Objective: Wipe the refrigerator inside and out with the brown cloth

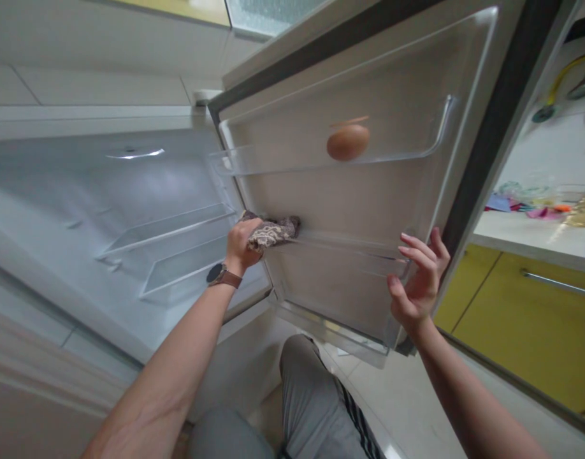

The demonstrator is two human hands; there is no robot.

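My left hand (246, 241) is closed around a brown patterned cloth (273, 234), which lies against the middle clear shelf (340, 247) on the inside of the open fridge door (316, 191). A watch with a brown strap is on that wrist. At the shelf's other end, near the door's free edge, my right hand (419, 277) has its fingers spread and holds nothing. Whether its fingertips touch the shelf I cannot tell. In the upper door shelf (402, 157) sits a brown egg (348, 142).
To the left is the fridge interior (178, 172) with glass shelves (171, 233). Below the door, another clear door bin (340, 338) juts out near my knees. On the right, a white counter (531, 239) bears small colourful items, above yellow cabinets (526, 299).
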